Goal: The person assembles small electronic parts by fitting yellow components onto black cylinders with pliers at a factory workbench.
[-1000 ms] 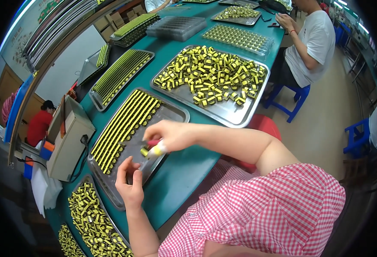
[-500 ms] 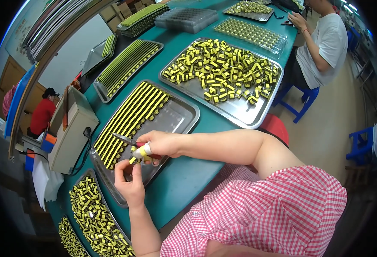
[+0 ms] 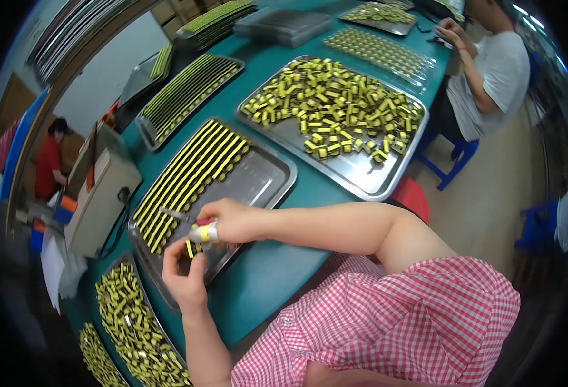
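Trouble could start in tight quarters

Left hand (image 3: 187, 274) curls into a C, thumb and forefinger seeming to pinch 1 small yellow-and-black piece (image 3: 191, 248) at their tips, though blur hides the exact contact. Right hand (image 3: 229, 222) is closed around a red-handled tool (image 3: 176, 213), its metal end pointing between 9 and 10 o'clock. A pale wrap (image 3: 201, 233) covers part of 1 or more of the right fingers; how many, I cannot tell.

The 2 hands nearly meet, so a slip of the tool could nick a left fingertip. A loose pinch might let the piece drop, and the bulky wrap may dull the feel of the grip.

Around and below them lies a metal tray (image 3: 258, 184). Its yellow-and-black rows (image 3: 190, 177) run close by, from 9 round to 12 o'clock. The tool's end overlaps them in view; its height is unclear. If it dips, it could knock a row crooked.

Farther out, a tray of loose pieces (image 3: 329, 103) sits between 1 and 2 o'clock, with its near corner beside the rowed tray; a careless right elbow might jog it. Another loose heap (image 3: 129, 322) lies at 7 o'clock, below the left wrist.
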`<state>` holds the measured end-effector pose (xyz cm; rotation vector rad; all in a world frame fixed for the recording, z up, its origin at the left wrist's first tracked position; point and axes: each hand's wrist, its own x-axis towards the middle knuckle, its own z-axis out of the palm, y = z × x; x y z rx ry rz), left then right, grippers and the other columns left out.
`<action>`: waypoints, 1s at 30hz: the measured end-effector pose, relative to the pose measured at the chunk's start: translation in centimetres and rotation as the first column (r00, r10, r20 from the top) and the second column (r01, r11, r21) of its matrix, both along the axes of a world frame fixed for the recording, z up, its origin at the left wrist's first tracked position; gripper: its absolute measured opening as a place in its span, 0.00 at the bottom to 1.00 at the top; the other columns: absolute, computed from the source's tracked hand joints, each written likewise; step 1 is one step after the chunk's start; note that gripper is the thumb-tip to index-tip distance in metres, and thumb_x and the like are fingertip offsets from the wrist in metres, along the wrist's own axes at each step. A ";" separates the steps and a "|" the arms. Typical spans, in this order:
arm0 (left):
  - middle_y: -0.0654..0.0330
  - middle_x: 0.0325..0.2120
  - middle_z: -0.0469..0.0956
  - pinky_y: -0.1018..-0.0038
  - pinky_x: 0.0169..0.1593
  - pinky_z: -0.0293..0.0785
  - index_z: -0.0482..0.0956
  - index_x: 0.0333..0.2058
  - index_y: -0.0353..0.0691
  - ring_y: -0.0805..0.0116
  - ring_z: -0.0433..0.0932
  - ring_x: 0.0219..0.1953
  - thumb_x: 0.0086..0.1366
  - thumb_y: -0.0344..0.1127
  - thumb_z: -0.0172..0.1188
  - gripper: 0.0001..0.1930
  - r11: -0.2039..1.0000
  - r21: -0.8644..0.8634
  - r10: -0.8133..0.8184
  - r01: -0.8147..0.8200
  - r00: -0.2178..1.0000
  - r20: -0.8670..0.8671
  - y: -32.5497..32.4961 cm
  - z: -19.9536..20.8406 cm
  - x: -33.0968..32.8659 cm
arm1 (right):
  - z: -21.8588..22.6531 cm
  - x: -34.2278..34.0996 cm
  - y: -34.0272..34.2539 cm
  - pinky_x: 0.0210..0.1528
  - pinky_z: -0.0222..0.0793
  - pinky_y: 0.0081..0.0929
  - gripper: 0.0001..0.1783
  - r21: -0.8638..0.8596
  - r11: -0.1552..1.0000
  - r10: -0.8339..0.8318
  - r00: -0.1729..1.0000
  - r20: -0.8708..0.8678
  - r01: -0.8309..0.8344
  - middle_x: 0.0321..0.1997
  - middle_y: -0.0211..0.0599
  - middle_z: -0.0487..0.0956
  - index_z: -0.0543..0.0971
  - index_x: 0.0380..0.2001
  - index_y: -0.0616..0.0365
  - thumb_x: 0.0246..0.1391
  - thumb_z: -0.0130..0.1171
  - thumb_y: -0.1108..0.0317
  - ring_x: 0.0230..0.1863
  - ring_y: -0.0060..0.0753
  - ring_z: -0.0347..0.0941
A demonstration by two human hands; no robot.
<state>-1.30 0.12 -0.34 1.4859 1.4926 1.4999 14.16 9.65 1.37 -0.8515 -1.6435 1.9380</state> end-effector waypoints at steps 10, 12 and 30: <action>0.59 0.37 0.76 0.84 0.31 0.64 0.71 0.45 0.33 0.80 0.68 0.28 0.55 0.24 0.56 0.17 0.999 0.017 -0.051 0.050 0.862 0.504 1.0 0.7 -1.5 | -0.3 0.6 -0.3 0.31 0.70 0.26 0.18 0.833 0.522 -0.372 0.928 0.031 0.182 0.27 0.40 0.75 0.76 0.31 0.62 0.40 0.67 0.62 0.26 0.34 0.73; 0.54 0.37 0.75 0.81 0.33 0.66 0.69 0.47 0.32 0.76 0.68 0.27 0.58 0.23 0.52 0.17 0.999 0.008 -0.042 0.043 0.872 0.488 0.8 0.5 -1.8 | -0.4 0.6 -0.4 0.30 0.70 0.26 0.17 0.866 0.471 -0.363 0.932 0.017 0.168 0.27 0.40 0.76 0.76 0.30 0.62 0.38 0.68 0.63 0.26 0.34 0.74; 0.61 0.29 0.74 0.82 0.32 0.64 0.71 0.45 0.33 0.78 0.67 0.26 0.55 0.26 0.57 0.17 0.999 0.041 -0.008 -0.008 0.925 0.381 1.0 -0.1 -2.0 | -0.1 1.0 -0.5 0.27 0.69 0.25 0.19 0.962 0.227 -0.421 0.906 -0.046 0.155 0.26 0.35 0.76 0.77 0.31 0.59 0.31 0.71 0.68 0.26 0.32 0.73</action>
